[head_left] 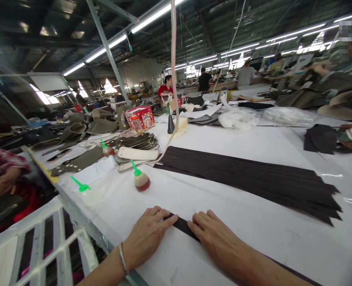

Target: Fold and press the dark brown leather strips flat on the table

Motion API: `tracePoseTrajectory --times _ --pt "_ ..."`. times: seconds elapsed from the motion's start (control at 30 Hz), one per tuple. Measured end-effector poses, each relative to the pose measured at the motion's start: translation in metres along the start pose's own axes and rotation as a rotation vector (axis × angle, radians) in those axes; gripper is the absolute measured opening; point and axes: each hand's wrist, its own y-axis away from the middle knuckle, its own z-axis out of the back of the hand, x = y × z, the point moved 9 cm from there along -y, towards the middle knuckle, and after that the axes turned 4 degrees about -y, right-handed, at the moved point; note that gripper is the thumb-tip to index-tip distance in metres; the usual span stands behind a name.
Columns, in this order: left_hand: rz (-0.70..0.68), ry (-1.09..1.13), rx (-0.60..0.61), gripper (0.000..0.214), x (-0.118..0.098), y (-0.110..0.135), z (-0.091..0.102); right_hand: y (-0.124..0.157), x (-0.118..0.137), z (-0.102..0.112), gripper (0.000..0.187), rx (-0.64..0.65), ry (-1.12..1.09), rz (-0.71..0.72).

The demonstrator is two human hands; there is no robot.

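Note:
A narrow black fabric strip (183,227) lies on the white tabletop (176,270), slanting from the middle toward the lower right. My left hand (150,234), with a bracelet at its wrist, grips the strip's near-left end between closed fingers. A short way to the right, my right hand (213,234) has its fingers bent and pressed on the same strip. Part of the strip is hidden beneath the right hand and forearm. Beyond both hands lies a stack of long dark strips (241,174). A green-tipped squeeze bottle (141,183) with amber liquid stands ahead of the left hand.
Another green-nozzled bottle (107,149), pale leather pieces (138,154) and a red patterned box (140,118) are farther back. A hose (174,59) hangs down to the table. At lower left stands a white slatted rack (44,246); a person's hands (2,180) are beyond it.

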Motion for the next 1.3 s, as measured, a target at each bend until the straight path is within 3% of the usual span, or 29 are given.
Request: tracePoseTrajectory --times 0.67,0.77,0.9,1.07,1.17,1.3 --pt "-0.064 -0.191 -0.025 0.060 -0.017 -0.004 0.004 0.054 -0.011 0.014 0.029 0.028 0.027 -0.016" --pt "-0.049 -0.183 -0.096 0.056 -0.020 -0.005 0.010 0.063 -0.013 0.018 0.030 0.017 0.019 -0.024" --pt "0.003 -0.071 -0.270 0.052 -0.045 -0.014 0.022 0.066 -0.011 0.020 0.028 0.020 0.033 -0.014" --pt "-0.086 0.244 -0.204 0.045 -0.102 -0.034 -0.002 0.065 -0.013 0.017 0.018 0.011 0.006 -0.036" --pt "-0.054 0.275 -0.190 0.043 -0.109 -0.036 -0.014 0.069 -0.015 0.019 0.015 0.002 0.003 -0.028" --pt "-0.075 0.253 -0.173 0.044 -0.108 -0.033 -0.015 0.082 -0.016 0.029 0.020 0.017 0.042 -0.011"
